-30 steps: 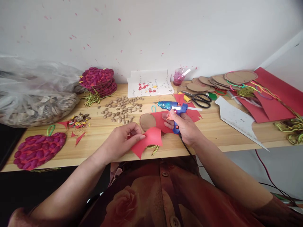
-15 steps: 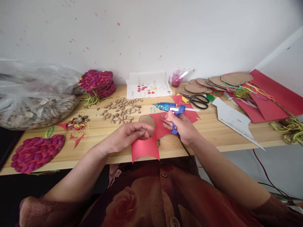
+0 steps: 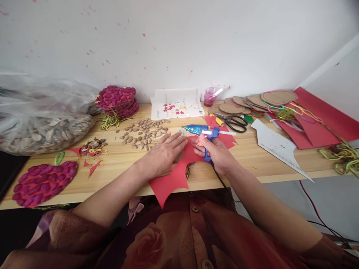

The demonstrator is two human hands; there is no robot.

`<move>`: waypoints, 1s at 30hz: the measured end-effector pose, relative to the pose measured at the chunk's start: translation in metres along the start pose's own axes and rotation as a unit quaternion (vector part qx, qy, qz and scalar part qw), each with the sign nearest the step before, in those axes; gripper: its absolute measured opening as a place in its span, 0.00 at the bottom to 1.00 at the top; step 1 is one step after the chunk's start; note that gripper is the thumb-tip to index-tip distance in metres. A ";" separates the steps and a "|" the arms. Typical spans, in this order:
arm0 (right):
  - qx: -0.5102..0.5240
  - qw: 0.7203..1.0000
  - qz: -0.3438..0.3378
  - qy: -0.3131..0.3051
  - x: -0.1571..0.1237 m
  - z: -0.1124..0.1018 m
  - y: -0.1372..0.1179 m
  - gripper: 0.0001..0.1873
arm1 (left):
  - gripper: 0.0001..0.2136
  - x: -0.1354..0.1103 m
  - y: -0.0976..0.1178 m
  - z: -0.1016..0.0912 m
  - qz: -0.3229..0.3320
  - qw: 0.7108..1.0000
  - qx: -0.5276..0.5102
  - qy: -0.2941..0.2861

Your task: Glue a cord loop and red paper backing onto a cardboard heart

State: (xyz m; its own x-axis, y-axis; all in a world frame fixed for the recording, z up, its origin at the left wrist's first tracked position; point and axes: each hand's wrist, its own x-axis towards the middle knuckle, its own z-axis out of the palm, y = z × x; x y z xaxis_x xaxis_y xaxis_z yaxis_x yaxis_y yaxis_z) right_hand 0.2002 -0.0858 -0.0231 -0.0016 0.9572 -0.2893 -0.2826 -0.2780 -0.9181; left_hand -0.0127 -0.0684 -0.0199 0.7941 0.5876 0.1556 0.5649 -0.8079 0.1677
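My left hand (image 3: pixel 165 153) lies flat with its fingers stretched out, palm down over a cardboard disc on a sheet of red paper (image 3: pixel 171 185). Most of the disc is hidden beneath the hand. A small light-green loop (image 3: pixel 181 132) shows just beyond the fingertips. In my right hand (image 3: pixel 218 155) is a blue glue gun (image 3: pixel 196 129), gripped round its handle, nozzle pointing left and a white glue stick coming out of its back. The red paper has curved cut-outs along its edge, and one corner hangs past the table's front edge.
Brown shells (image 3: pixel 143 132) lie scattered beyond my left hand. Scissors (image 3: pixel 234 122), cardboard discs (image 3: pixel 279 97) and a white offcut (image 3: pixel 276 145) are at right. A shell-covered magenta piece (image 3: pixel 46 183) and a plastic bag of shells (image 3: pixel 42 130) stand left. The glue gun's cord (image 3: pixel 220 179) trails down.
My left hand has gone from curled fingers at the cardboard disc to lying flat over it. The red paper has turned, its lower corner swinging toward me. The glue gun stays in my right hand.
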 end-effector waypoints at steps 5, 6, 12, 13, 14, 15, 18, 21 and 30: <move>0.006 1.000 0.001 -0.001 0.000 0.001 -0.002 0.22 | 0.21 0.008 -0.003 0.003 0.004 0.999 0.039 0.005; 0.006 1.000 -0.001 -0.001 0.000 0.001 -0.002 0.22 | 0.20 0.008 -0.003 0.003 0.007 0.999 0.040 0.009; -0.002 1.000 -0.011 0.002 -0.001 0.002 0.000 0.23 | 0.16 0.007 0.002 0.003 0.040 0.998 0.037 0.023; -0.004 1.000 -0.013 0.002 -0.002 0.001 0.001 0.22 | 0.16 0.006 0.002 0.003 0.047 0.998 0.037 0.024; -0.005 1.000 -0.013 0.001 -0.002 0.001 0.001 0.22 | 0.16 0.005 0.003 0.003 0.054 0.998 0.037 0.024; -0.005 1.000 -0.012 0.001 -0.002 0.001 0.001 0.21 | 0.15 0.004 0.003 0.004 0.061 0.997 0.036 0.027; -0.009 1.000 -0.003 -0.001 -0.002 0.000 0.001 0.21 | 0.14 0.000 0.003 0.005 0.092 0.995 0.026 0.041; -0.009 1.000 0.001 -0.005 -0.002 0.000 0.000 0.20 | 0.14 -0.003 0.000 0.005 0.132 0.990 0.002 0.039; -0.022 1.000 -0.001 -0.004 -0.003 0.001 -0.002 0.20 | 0.19 0.004 -0.009 0.000 0.049 0.998 -0.022 0.017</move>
State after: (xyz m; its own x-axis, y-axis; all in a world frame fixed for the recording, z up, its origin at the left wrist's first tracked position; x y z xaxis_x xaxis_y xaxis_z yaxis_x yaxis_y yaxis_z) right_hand 0.1992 -0.0877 -0.0205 -0.0096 0.9584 -0.2853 -0.2398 -0.2792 -0.9298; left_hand -0.0145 -0.0592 -0.0213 0.8368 0.5069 0.2071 0.4734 -0.8598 0.1916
